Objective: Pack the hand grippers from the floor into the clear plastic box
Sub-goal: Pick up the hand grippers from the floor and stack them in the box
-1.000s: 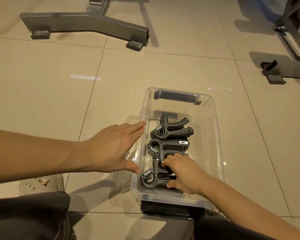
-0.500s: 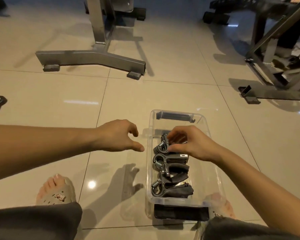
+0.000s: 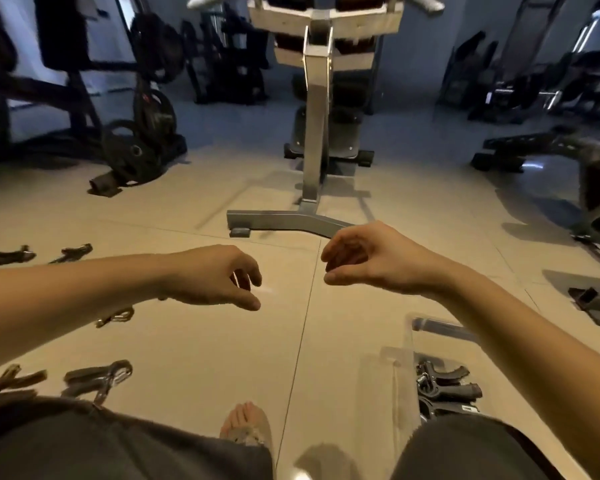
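Left grip (image 3: pixel 219 278) and right grip (image 3: pixel 364 261) hung empty (loosely curled); view blurred, we risked fumbling the hand grippers (image 3: pixel 97 379).

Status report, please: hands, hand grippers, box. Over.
Left hand, right hand empty, loosely curled. Packed grippers in box; loose grippers on floor, left side. Nothing blocking.

Black hand grippers (image 3: pixel 445 382) inside clear box (image 3: pixel 411 341)

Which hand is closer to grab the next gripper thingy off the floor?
Probably the left hand: it is empty, and the loose hand grippers lie on the floor on its side. The right hand, also empty, is nearer the clear plastic box.
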